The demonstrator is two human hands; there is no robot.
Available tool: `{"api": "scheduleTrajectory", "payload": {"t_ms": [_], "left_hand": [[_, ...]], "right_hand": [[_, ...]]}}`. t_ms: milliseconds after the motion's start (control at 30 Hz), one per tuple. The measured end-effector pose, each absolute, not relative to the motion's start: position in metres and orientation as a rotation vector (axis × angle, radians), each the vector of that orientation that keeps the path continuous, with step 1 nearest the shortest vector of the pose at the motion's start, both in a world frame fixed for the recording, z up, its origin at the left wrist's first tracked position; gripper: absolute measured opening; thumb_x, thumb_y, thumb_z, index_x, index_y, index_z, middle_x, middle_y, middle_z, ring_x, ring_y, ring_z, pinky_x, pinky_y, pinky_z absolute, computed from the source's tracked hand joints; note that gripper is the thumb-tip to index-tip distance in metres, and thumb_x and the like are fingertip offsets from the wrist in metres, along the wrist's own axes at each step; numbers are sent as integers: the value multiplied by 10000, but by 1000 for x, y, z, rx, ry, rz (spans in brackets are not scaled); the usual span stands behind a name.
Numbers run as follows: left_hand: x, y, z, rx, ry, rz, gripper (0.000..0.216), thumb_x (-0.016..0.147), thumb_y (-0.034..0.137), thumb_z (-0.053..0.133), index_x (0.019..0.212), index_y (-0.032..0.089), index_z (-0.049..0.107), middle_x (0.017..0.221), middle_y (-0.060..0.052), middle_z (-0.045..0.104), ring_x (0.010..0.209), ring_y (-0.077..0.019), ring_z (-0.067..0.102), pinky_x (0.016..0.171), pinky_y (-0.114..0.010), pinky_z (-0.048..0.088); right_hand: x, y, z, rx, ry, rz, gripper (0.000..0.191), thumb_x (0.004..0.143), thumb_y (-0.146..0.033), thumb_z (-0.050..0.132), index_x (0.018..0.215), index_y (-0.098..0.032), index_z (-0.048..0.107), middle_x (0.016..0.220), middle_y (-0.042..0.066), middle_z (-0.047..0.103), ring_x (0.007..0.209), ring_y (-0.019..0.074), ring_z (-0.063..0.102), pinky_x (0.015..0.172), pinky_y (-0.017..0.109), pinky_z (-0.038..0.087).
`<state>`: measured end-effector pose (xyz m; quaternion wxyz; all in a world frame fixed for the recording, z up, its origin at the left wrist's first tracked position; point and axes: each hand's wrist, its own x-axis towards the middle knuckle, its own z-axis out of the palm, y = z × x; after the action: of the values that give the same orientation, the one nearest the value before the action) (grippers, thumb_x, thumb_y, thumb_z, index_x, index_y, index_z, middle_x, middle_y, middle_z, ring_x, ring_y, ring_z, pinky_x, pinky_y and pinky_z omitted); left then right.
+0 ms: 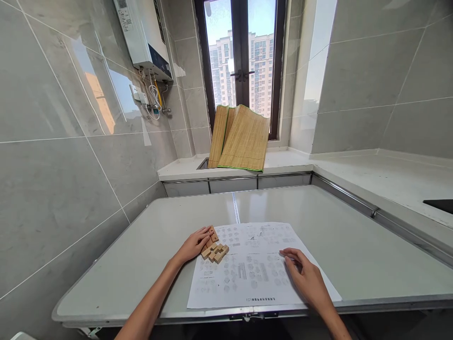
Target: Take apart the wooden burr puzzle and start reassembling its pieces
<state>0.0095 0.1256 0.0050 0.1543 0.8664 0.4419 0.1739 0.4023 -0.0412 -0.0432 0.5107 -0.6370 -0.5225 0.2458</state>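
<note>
A large printed sheet of diagrams (pixel 255 278) lies flat on the grey table (pixel 148 264), near its front edge. At the sheet's upper left corner sits a small cluster of wooden puzzle pieces (pixel 214 250). My left hand (pixel 193 245) rests against that cluster from the left, fingers curled round one of the pieces. My right hand (pixel 307 276) lies on the right part of the sheet, fingers bent and pressing down on the paper, holding nothing.
Behind the table runs a white counter (pixel 371 174) along the back and right walls. A folded bamboo mat (pixel 240 137) leans against the window. A wall heater (pixel 143 38) hangs upper left. A dark object (pixel 440 205) lies at the counter's right edge.
</note>
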Motion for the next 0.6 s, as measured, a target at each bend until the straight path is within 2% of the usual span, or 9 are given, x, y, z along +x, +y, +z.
{"api": "scheduleTrajectory", "payload": {"t_ms": [100,267,433,600], "left_hand": [[10,124,2,2479,1324,543,491,1071,522,366,1474,334,575,1631,8,430,1516,-268,400,1253,-506,330],[9,122,-3,2466,1374,594,476,1030,544,463,1438,349,612,1602,14,480,1506,-280,416,1243,-492,348],[6,126,-5,2419,1446,669,473,1018,545,460,1377,316,667,1556,-12,544,1491,-300,438,1211,-492,392],[3,125,-6,2367,1515,741,521,1021,547,434,1452,291,577,1594,-44,500,1380,-288,567,1107,-421,504]], "right_hand": [[402,-41,-43,-1539,-1267,600,306,895,-475,539,1066,-265,682,1191,76,795,1085,287,739,772,335,555],[402,-41,-44,-1553,-1272,610,328,896,-483,536,1087,-255,674,1211,92,785,1111,294,726,812,347,549],[402,-42,-44,-1568,-1272,634,341,894,-494,535,1093,-259,682,1236,91,778,1128,294,723,764,331,550],[402,-42,-44,-1572,-1262,614,342,873,-497,550,1076,-259,689,1204,82,793,1098,297,738,701,322,548]]}}
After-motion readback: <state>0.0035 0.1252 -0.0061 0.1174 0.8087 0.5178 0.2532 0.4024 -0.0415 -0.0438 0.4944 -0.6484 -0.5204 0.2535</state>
